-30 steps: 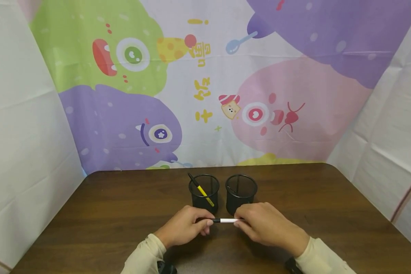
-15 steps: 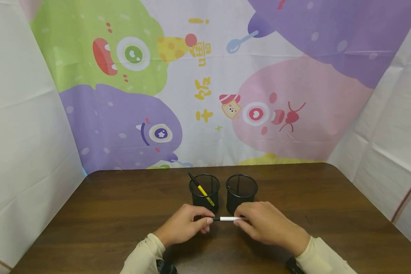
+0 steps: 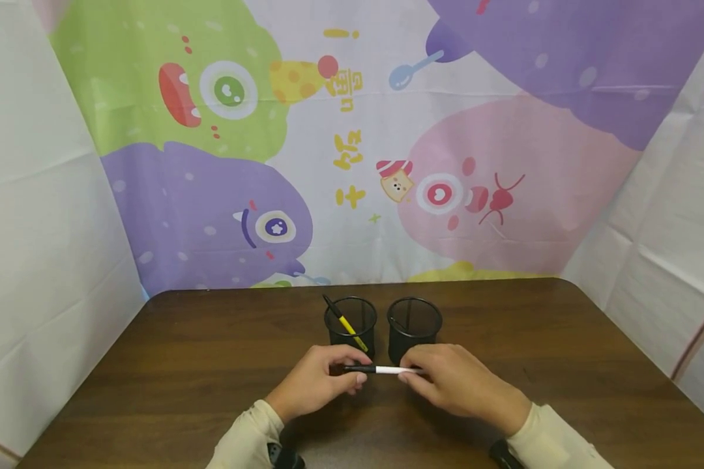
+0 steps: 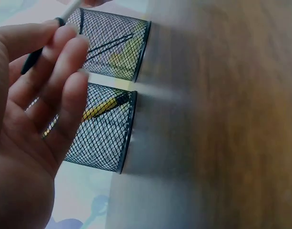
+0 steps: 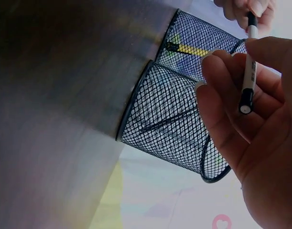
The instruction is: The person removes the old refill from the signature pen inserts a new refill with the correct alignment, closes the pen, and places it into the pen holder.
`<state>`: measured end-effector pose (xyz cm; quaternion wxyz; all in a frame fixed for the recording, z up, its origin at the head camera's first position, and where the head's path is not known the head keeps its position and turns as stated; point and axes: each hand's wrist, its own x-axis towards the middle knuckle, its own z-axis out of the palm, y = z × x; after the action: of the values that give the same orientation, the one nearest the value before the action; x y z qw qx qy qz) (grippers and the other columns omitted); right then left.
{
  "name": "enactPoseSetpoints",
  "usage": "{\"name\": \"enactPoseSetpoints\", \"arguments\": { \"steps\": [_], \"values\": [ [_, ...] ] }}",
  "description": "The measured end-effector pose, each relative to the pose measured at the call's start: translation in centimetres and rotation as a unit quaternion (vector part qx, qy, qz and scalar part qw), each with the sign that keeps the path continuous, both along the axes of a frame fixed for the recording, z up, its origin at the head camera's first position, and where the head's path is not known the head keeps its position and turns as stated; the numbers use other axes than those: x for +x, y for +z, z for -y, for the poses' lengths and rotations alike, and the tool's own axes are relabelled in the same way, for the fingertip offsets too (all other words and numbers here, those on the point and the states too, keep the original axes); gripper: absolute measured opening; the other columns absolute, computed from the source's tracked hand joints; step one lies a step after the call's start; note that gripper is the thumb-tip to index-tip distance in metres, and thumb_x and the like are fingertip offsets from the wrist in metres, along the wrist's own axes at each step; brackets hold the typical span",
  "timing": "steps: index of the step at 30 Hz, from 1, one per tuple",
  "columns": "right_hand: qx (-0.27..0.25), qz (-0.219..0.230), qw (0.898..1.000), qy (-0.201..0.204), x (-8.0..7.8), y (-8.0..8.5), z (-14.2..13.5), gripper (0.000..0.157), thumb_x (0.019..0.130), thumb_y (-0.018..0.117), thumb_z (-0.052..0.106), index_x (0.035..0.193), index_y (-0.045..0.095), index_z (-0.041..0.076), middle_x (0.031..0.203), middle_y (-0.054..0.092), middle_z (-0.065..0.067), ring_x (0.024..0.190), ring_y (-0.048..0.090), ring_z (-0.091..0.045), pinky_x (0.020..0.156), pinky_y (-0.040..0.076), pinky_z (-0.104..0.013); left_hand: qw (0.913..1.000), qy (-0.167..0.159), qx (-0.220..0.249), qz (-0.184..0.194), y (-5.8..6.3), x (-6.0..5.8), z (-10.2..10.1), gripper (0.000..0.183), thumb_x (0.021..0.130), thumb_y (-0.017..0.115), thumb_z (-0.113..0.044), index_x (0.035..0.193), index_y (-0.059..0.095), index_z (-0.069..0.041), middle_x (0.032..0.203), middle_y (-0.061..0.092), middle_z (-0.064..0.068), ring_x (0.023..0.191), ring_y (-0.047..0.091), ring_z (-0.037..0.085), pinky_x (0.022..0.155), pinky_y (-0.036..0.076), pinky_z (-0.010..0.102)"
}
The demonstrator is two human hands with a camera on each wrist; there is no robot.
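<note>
A white marker with a black cap (image 3: 390, 370) lies level between both hands, above the table and in front of two black mesh pen holders. My left hand (image 3: 319, 381) has thumb and fingers at the cap end, the cap (image 4: 34, 59) showing past the fingers in the left wrist view. The white barrel is pinched by my right hand (image 3: 460, 384); its black tail end (image 5: 246, 101) sticks out in the right wrist view. In the left pen holder (image 3: 339, 337) leans a yellow marker with a black cap (image 3: 346, 324). The right pen holder (image 3: 412, 340) contains a thin dark stick-like item (image 5: 167, 119).
The brown wooden table (image 3: 223, 352) reaches back to a cartoon-printed cloth (image 3: 352, 247). White cloth walls (image 3: 53, 215) rise on the left and right sides. Both pen holders stand side by side just beyond the hands.
The marker and both hands have shifted slightly away from the body. My left index finger has lifted a little, so more of the black cap shows.
</note>
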<state>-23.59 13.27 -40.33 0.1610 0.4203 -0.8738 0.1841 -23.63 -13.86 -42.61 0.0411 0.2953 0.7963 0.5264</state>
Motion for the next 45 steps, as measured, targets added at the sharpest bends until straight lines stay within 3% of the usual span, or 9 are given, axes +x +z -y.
{"name": "enactPoseSetpoints", "arguments": {
  "steps": [4, 10, 19, 24, 36, 45],
  "values": [
    [-0.008, 0.008, 1.0, 0.002, 0.0, -0.1, 0.0, 0.005, 0.095, 0.071, 0.028, 0.091, 0.068, 0.027, 0.08, 0.056, 0.025, 0.066, 0.05, 0.003, 0.06, 0.048, -0.023, 0.9998, 0.01, 0.018, -0.008, 1.1, 0.8, -0.3, 0.019, 0.091, 0.072, -0.001, 0.11, 0.072, -0.002, 0.086, 0.073, 0.012, 0.068, 0.069, 0.018, 0.062, 0.058, 0.027],
    [-0.019, 0.002, 1.0, 0.009, 0.0, -0.2, 0.1, 0.005, 0.095, 0.071, 0.027, 0.091, 0.068, 0.026, 0.08, 0.056, 0.024, 0.066, 0.05, 0.004, 0.06, 0.048, -0.021, 0.9992, 0.013, 0.034, -0.019, 2.5, 1.8, -0.7, 0.014, 0.091, 0.072, -0.001, 0.105, 0.072, -0.002, 0.085, 0.074, 0.01, 0.068, 0.069, 0.016, 0.063, 0.059, 0.028],
    [-0.03, 0.001, 0.999, 0.015, 0.1, -0.2, 0.1, 0.01, 0.091, 0.075, 0.025, 0.09, 0.065, 0.027, 0.078, 0.055, 0.023, 0.064, 0.049, 0.004, 0.058, 0.046, -0.018, 0.9993, -0.001, 0.038, -0.001, 0.2, 0.3, -0.3, 0.013, 0.092, 0.071, -0.003, 0.105, 0.072, -0.004, 0.084, 0.075, 0.008, 0.073, 0.071, 0.035, 0.066, 0.06, 0.033],
    [-0.034, -0.002, 0.999, 0.015, 0.1, -0.3, 0.1, 0.013, 0.09, 0.077, 0.025, 0.089, 0.064, 0.028, 0.077, 0.054, 0.023, 0.064, 0.049, 0.004, 0.058, 0.045, -0.018, 0.9988, -0.013, 0.046, 0.008, 0.1, 0.1, -0.1, 0.011, 0.093, 0.072, -0.01, 0.104, 0.072, -0.007, 0.083, 0.075, 0.003, 0.075, 0.073, 0.031, 0.067, 0.061, 0.033],
    [-0.043, 0.008, 0.999, 0.023, 0.0, -0.2, 0.1, 0.017, 0.09, 0.077, 0.025, 0.095, 0.06, 0.026, 0.079, 0.055, 0.021, 0.063, 0.049, 0.002, 0.056, 0.044, -0.018, 0.9965, -0.02, 0.08, -0.013, 0.2, 0.3, -0.1, 0.011, 0.094, 0.071, -0.01, 0.103, 0.07, -0.004, 0.081, 0.074, 0.007, 0.069, 0.071, 0.021, 0.065, 0.061, 0.036],
    [-0.046, 0.025, 0.998, 0.034, 0.1, -0.2, 0.2, 0.016, 0.1, 0.064, 0.035, 0.106, 0.069, 0.022, 0.087, 0.061, 0.02, 0.07, 0.054, 0.003, 0.064, 0.05, -0.021, 0.995, -0.025, 0.095, -0.015, 0.0, 0.3, -0.2, 0.01, 0.094, 0.071, -0.009, 0.102, 0.07, -0.003, 0.082, 0.074, 0.009, 0.07, 0.071, 0.02, 0.067, 0.061, 0.037]
  ]
}}
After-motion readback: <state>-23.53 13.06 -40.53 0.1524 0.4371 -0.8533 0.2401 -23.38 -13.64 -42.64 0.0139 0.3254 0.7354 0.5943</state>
